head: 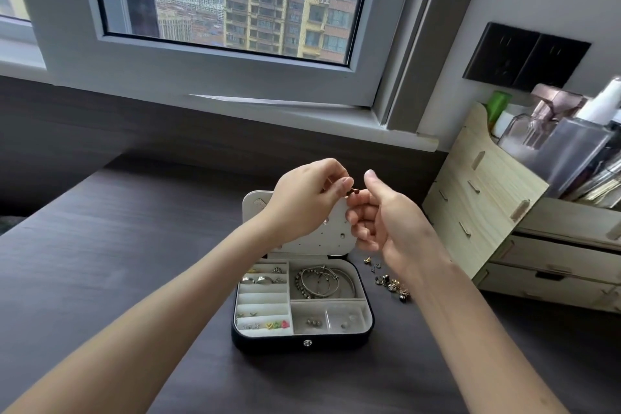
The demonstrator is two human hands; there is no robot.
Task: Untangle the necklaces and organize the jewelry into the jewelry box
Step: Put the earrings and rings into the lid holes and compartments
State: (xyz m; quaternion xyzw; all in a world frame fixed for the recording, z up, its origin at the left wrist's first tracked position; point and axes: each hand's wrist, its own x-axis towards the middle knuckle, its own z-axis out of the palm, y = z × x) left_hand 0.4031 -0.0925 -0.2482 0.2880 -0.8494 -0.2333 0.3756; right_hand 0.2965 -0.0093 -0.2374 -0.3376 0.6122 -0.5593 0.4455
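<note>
The dark table [117, 245] carries an open box [302, 343] with its snap front facing the person. Its pale lid [255, 205] stands upright at the back of the box, and small holes and a stud or two show on its inner face.

The left hand [304, 202] hangs above the box in front of the lid. Its thumb and forefinger pinch a dark piece [353, 192], too small to make out.

In the box's left part, a set of padded rolls, silver rings [260, 279] sit in the upper slots. Tiny studs and coloured hearts [277, 324] sit in the lowest ones. The box's upper right compartment holds a stack of bangles [322, 281]. Below it, one small compartment holds a few round studs [313, 323], and the one further right holds what looks like a clear packet [346, 316] with a bead or two.

The right hand [386, 218] is above the box's right edge and meets the left at the dark piece. Its fingers are curled in with the forefinger on the piece, and the thumb stands up free.

On the table just right of the box lies a loose scatter of earrings [393, 286], gold and dark. Well right of the box stands a wooden drawer organizer [487, 212] with bottles and clear cases on top.
</note>
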